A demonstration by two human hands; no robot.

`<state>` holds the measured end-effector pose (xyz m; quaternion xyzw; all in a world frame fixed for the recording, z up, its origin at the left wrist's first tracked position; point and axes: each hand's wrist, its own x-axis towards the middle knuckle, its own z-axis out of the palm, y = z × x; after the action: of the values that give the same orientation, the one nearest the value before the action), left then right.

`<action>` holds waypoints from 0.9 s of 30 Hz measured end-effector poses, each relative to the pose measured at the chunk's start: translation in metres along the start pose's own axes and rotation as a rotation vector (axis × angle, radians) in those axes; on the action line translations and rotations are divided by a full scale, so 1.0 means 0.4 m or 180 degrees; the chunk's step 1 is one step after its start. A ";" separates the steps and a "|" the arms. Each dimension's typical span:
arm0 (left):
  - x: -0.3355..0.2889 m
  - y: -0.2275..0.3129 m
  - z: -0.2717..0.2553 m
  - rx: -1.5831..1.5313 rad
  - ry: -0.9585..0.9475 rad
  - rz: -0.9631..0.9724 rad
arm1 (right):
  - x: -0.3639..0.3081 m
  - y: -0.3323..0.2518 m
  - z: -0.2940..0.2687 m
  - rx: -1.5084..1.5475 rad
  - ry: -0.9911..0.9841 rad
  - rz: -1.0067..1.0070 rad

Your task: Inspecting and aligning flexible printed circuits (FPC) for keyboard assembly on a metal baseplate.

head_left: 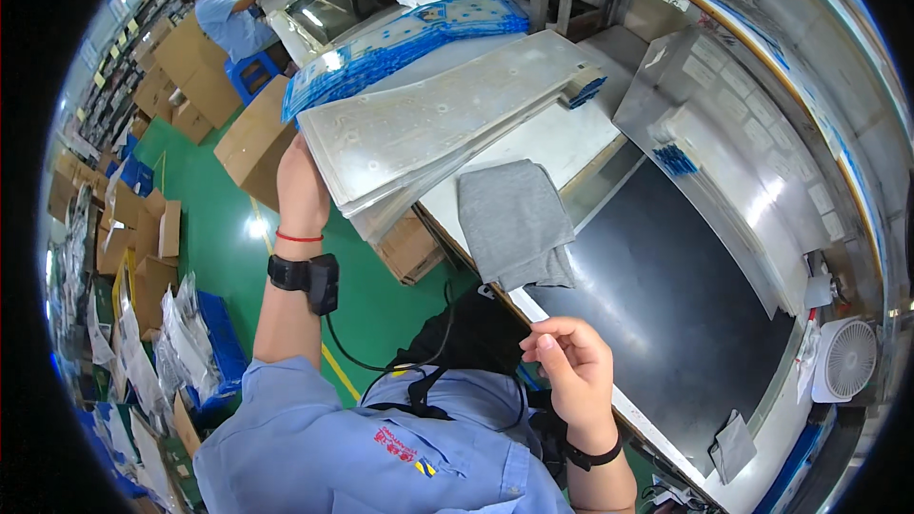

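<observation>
My left hand [305,183] grips the near-left end of a stack of long translucent plastic sheets [428,119]; its fingers are partly hidden at the sheets' edge. The stack lies at a slant, its left end jutting past the table edge, with small dark blue tabs [587,90] at its far right end. My right hand [576,366] hovers by the table's front edge, fingers loosely bent and nothing visible in them. Between the sheets and the dark work surface lies a folded grey cloth [514,224]. Behind the stack is a pile of blue-edged sheets [400,52].
A black mat [657,257] covers the right of the table. Beyond it lean more clear sheets [733,162]. A small white fan [845,360] and a grey cloth piece [733,447] are at the right. Cardboard boxes [252,143] stand left; a co-worker [228,19] sits far left.
</observation>
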<state>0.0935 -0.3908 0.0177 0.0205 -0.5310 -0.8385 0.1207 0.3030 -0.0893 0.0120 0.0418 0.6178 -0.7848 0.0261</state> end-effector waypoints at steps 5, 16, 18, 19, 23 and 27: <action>-0.028 0.051 0.066 -0.0923 -0.0558 -0.0637 | 0.007 0.014 0.006 0.0177 -0.0099 -0.0077; -0.289 0.012 0.267 -0.0670 -0.0153 0.0447 | 0.163 -0.018 0.120 0.2348 -0.0476 0.0808; -0.348 -0.023 0.268 -0.0864 -0.0629 0.0632 | 0.178 -0.075 0.128 0.2439 -0.0385 0.0429; -0.372 -0.041 0.258 -0.1002 -0.0905 0.0619 | 0.179 -0.098 0.124 0.2534 -0.0235 0.0401; -0.400 -0.041 0.286 -0.1523 -0.0753 -0.0096 | 0.163 -0.118 0.059 0.1994 -0.0160 0.0229; -0.310 -0.048 0.308 -0.1729 -0.1465 -0.1068 | 0.143 -0.181 0.023 0.1696 -0.0481 -0.0296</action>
<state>0.1904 -0.2460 0.0426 -0.1143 -0.2923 -0.9392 -0.1392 0.2390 -0.0808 0.0787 -0.0398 0.3872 -0.9208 0.0242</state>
